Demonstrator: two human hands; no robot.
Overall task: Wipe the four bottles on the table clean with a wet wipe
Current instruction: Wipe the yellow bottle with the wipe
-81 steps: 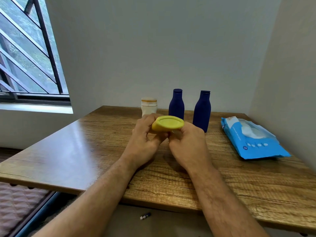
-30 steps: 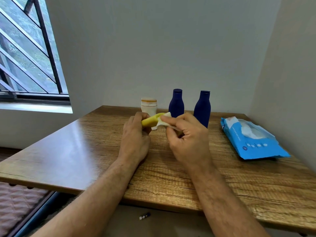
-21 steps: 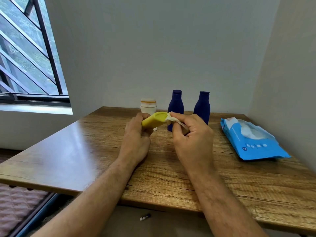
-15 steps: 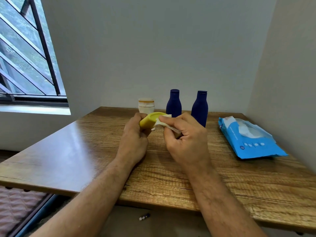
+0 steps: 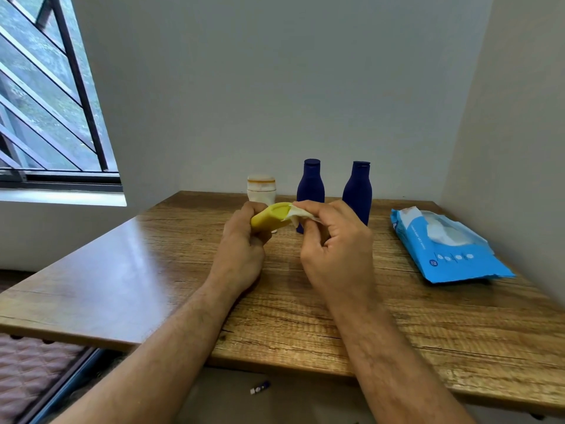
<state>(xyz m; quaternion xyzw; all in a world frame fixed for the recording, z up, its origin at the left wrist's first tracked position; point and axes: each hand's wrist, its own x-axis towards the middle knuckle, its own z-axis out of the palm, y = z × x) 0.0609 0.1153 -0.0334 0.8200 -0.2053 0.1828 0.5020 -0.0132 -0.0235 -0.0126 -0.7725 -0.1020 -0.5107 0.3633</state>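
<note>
Yellow bottle (image 5: 269, 218) is lying half buried in the left grip (image 5: 241, 249), while the right grip (image 5: 333, 255) is pinching a mostly hidden wet wipe (image 5: 298, 214) against it.

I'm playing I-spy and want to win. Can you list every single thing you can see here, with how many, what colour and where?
Yellow bottle: 1, yellow, held up above the table, tipped on its side.
Wet wipe: 1, white, against the yellow bottle's end.
Blue bottles: 2, dark blue, upright at the back of the table.
Cream bottle: 1, cream with an orange band, upright at the back, left of the blue ones.
Wipes pack: 1, blue, lying on the table's right side, a white wipe poking out.
Table: 1, brown wood.
Window: 1, dark bars, upper left.
Small object on the floor: 1, under the table; too small to tell what.
Left hand: 1, its grip holds the yellow bottle.
Right hand: 1, pinches the wet wipe.
</note>
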